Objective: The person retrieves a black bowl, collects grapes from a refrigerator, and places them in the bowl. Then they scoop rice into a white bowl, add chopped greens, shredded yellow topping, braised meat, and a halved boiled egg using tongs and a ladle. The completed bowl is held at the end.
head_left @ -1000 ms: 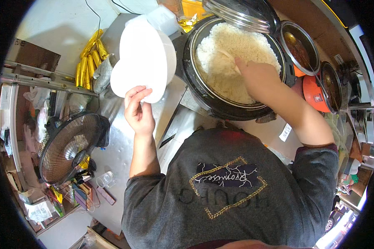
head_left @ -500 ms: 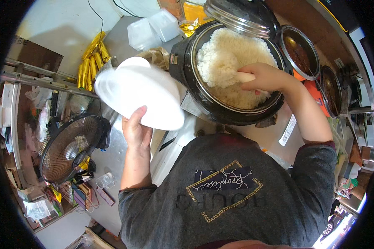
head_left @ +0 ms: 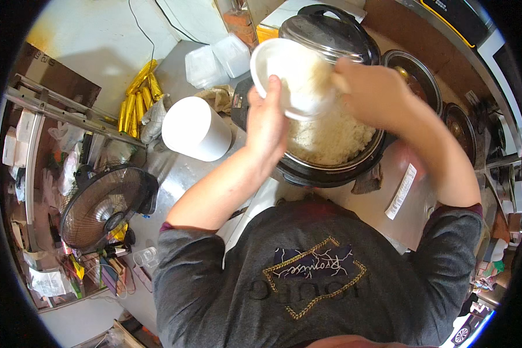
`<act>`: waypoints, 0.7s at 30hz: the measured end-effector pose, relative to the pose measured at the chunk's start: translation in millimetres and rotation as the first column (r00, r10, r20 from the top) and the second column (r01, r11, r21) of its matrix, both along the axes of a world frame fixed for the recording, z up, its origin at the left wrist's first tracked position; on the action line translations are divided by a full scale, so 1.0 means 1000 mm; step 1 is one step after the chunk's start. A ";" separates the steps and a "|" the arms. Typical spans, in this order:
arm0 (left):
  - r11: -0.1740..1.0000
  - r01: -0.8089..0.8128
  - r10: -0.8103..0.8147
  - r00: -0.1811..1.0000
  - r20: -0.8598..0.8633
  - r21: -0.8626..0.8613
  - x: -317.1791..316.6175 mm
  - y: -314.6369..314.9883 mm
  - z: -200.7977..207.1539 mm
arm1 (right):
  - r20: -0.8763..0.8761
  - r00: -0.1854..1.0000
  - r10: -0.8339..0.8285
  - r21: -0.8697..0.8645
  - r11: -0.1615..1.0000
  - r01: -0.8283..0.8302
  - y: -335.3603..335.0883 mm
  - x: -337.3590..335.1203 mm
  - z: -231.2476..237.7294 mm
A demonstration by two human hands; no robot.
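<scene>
A white bowl [head_left: 263,65] is in my left hand [head_left: 267,124], tilted over the rice cooker [head_left: 307,175] with the thumb across its rim. My right hand [head_left: 368,93], smeared by motion, grips the pale handle of a rice paddle [head_left: 340,84] at the bowl's right side. White rice [head_left: 310,75] shows blurred at the bowl's opening, and the paddle's blade cannot be made out. More cooked rice [head_left: 333,142] fills the cooker below, partly hidden by the bowl and my right arm. Left of the cooker, a stack of white bowls [head_left: 209,136] lies on its side on the metal counter.
Behind the cooker is its dark lid [head_left: 325,36]. Two pots [head_left: 419,66] of dark food stand to the right. Clear plastic containers [head_left: 217,61] and gold packets [head_left: 138,107] sit at the back left. A black fan [head_left: 101,211] stands at the left.
The white bowl stack has left my left hand and now rests on the counter. My left hand has moved right with one bowl. My right hand has lifted the paddle from the cooker to the bowl.
</scene>
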State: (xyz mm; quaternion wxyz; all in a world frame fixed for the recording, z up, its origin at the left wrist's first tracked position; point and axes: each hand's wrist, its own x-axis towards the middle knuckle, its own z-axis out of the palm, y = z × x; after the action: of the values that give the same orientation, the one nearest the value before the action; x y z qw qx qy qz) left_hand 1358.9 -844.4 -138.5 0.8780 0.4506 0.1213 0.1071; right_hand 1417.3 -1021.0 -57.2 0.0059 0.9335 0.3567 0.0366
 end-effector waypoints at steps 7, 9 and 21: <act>0.944 0.085 -0.096 0.995 -0.021 -0.320 -0.013 0.005 0.007 | 0.306 0.948 0.086 0.049 0.993 -0.106 0.013 -0.014 0.011; 0.937 0.084 -0.094 0.996 -0.013 -0.339 -0.022 0.012 0.007 | 0.150 0.984 0.093 0.362 0.921 -0.142 -0.008 -0.004 0.028; 0.964 -0.022 0.039 0.998 0.059 -0.263 -0.036 0.030 -0.001 | -0.332 0.916 0.225 0.479 0.877 -0.042 -0.019 0.013 0.014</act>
State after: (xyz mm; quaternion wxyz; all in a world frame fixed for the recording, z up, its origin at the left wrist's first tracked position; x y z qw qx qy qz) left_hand 1323.3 -814.0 -139.1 0.9316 0.3248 0.1133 0.1177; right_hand 1430.7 -1040.2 -43.6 -0.2878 0.8696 0.3968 -0.0594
